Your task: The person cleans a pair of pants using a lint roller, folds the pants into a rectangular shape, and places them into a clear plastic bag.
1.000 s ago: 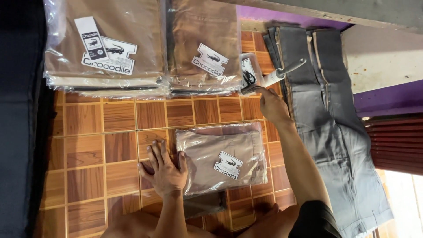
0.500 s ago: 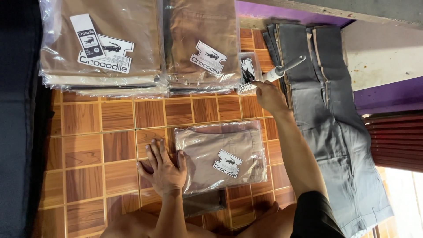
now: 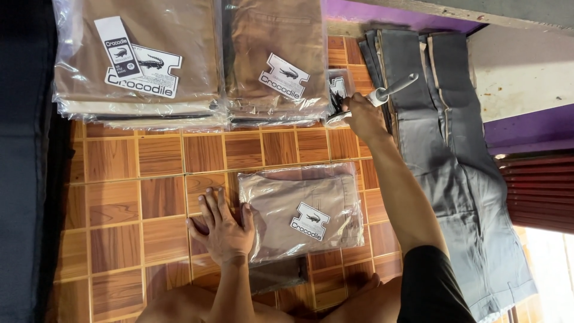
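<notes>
Bagged trousers: a clear plastic bag of folded tan trousers (image 3: pixel 302 210) lies flat on the brown tiled floor (image 3: pixel 143 179), just in front of the person's knees.
Its label: a white, notched card with black print (image 3: pixel 310 221), set near the bag's lower right part.
Left hand: the left hand (image 3: pixel 222 225) lies palm down, fingers spread wide, half on the floor and half on the bag's left edge; it grips nothing.
Right hand: the right hand (image 3: pixel 362 115) is stretched far forward, fingers curled shut round a white-and-grey handled tool (image 3: pixel 391 89).
Small bag: a narrow clear packet with a black-and-white card (image 3: pixel 338 96) sits just left of that hand, touching it.
Left stack: a pile of bagged tan trousers (image 3: pixel 140 66) at the top left, with two overlapping white cards on top.
Middle stack: a second, darker brown pile (image 3: pixel 276 63) beside it, with one white notched card.
Grey trousers: unbagged grey trousers (image 3: pixel 454 173) lie lengthwise along the right side, against a purple wall edge (image 3: pixel 526 128).
Open room: bare tiles run between the stacks and the near bag, and left of the left hand.
Left border: dark cloth (image 3: pixel 24 161) lines the left edge.
</notes>
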